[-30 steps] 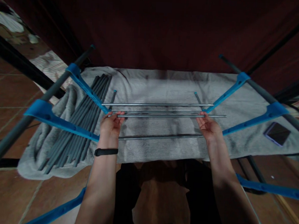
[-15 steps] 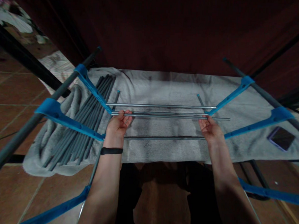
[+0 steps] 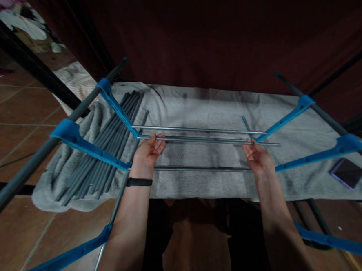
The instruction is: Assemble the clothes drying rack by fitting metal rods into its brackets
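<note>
Both of my hands hold one thin grey metal rod [image 3: 205, 140] level, crosswise in front of me. My left hand [image 3: 148, 153] pinches it near its left end, right beside the tip of a blue plastic bracket [image 3: 117, 106]. My right hand [image 3: 257, 157] grips it near the right end, beside the opposite blue bracket [image 3: 285, 115]. Just beyond it, a second rod [image 3: 196, 130] spans between those two brackets. A third rod [image 3: 202, 168] runs across below my hands, between the nearer blue brackets [image 3: 88, 146]. A black band sits on my left wrist.
A grey towel [image 3: 201, 106] covers the floor under the frame. A bundle of grey rods [image 3: 101, 155] lies on its left part. A purple phone [image 3: 347, 173] lies on its right edge. Dark side tubes [image 3: 28, 171] carry the brackets. A dark red curtain hangs behind.
The held rod has shifted slightly away from me and levelled out next to the bracket tips. The view has drifted a little to the left.
</note>
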Demonstrator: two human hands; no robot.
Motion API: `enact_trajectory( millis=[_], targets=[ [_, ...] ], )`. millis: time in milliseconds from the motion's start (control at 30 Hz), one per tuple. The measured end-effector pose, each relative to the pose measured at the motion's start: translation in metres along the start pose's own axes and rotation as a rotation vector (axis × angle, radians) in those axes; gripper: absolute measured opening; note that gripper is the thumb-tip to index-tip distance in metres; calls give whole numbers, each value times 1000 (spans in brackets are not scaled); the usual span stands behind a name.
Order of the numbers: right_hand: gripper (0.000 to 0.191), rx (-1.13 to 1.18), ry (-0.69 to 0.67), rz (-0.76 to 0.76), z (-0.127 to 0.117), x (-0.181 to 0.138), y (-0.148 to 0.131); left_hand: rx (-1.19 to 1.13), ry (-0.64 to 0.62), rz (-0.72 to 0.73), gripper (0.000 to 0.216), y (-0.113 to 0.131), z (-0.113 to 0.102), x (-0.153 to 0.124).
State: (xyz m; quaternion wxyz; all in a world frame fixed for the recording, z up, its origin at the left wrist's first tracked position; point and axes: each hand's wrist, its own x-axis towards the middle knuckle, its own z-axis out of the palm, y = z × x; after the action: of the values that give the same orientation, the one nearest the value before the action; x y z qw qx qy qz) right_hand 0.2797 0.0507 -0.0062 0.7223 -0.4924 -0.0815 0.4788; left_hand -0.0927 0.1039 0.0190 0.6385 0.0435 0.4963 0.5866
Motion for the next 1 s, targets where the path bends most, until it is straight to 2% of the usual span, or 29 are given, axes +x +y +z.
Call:
enact_trajectory(
  millis=[333,567,700,833,1000],
  targets=[
    [18,23,41,41,2,5,4,-39,-4,-24,14,-2,0,1],
    [24,19,23,54,-2,9,1,-53,35,-11,14,0,1,3],
    [27,28,45,57,-3,9,2,-51,64,66,17,-1,2,2],
    [27,24,90,103,-2,9,3,-31,-17,214,14,-5,5,-2],
    [27,32,103,144,-3,9,6,-6,-100,177,12,-10,11,-4]
  ],
)
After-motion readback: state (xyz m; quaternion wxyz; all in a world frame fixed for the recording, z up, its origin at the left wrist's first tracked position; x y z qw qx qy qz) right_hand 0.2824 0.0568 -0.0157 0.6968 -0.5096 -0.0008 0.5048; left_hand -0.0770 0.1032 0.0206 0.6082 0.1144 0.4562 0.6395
